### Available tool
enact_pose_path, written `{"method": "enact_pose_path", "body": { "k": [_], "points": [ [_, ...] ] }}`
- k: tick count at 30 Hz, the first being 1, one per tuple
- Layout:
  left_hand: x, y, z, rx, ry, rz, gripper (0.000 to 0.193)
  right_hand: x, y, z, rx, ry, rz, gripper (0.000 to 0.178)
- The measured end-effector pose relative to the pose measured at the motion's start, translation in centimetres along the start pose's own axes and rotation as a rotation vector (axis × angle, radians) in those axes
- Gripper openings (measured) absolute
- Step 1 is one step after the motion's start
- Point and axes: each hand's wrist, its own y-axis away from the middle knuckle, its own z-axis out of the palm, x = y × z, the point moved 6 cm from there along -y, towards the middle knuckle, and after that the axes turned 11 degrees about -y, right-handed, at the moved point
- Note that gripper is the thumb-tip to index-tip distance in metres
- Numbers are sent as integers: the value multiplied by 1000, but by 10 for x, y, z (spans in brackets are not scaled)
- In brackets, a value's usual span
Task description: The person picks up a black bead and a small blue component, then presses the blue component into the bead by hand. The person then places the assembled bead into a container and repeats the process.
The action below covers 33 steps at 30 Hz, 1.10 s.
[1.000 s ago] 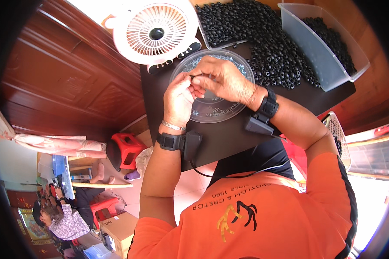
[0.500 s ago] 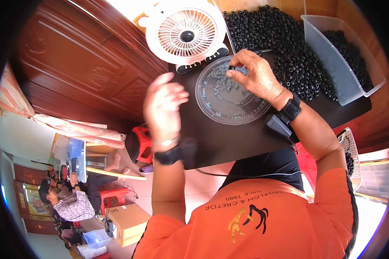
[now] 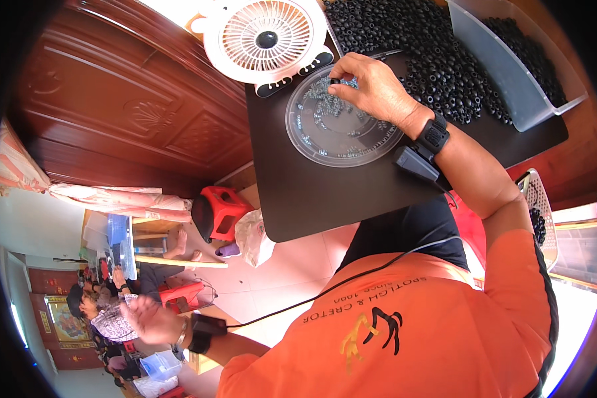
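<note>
My right hand [image 3: 375, 89] hangs over a round clear plastic tray [image 3: 341, 160], thumb and fingertips pinched around a small black ring-shaped piece [image 3: 334, 81]. Scattered in the tray are many tiny bluish-silver pieces [image 3: 325, 106], too small to make out exactly. Off the table to the left, my left hand [image 3: 151, 322] is stretched out in the air, slightly blurred, with fingers apart and nothing seen in it. A large heap of black ring-shaped pieces [image 3: 438, 60] lies beyond my right hand.
A white fan [image 3: 266, 40] stands at the dark table's [image 3: 312, 205] far left corner. A clear bin [image 3: 497, 73] of black pieces lies tipped at the right. A red stool [image 3: 222, 209] is left of the table. A cable runs across my lap. Another person [image 3: 113, 318] sits farther left.
My left hand has swung from beside the tray down and away to the left, off the table. My right hand still pinches the black piece over the tray. The view has shifted slightly.
</note>
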Motion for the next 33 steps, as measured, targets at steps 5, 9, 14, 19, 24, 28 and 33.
{"method": "enact_pose_path", "body": {
  "k": [5, 9, 14, 19, 24, 28, 33],
  "points": [
    [-66, 65, 162, -413, 124, -462, 31, -24, 0, 2, -51, 13, -96, 23],
    [-67, 121, 271, -801, 197, -591, 33, -69, 7, -4, -135, -93, -170, 25],
    [-79, 184, 338, -1071, 246, -711, 35, -102, 34, -11, -217, -228, -210, 28],
    [-75, 226, 341, -1125, 295, -809, 29, -105, 60, -11, -213, -219, -197, 24],
    [-79, 242, 331, -1130, 264, -834, 25, -101, 77, -9, -242, -230, -141, 23],
    [-79, 253, 330, -1158, 255, -831, 26, -105, 84, -8, -298, -198, -133, 22],
    [-75, 261, 325, -1172, 260, -811, 26, -109, 93, -7, -332, -151, -148, 26]
  ]
}}
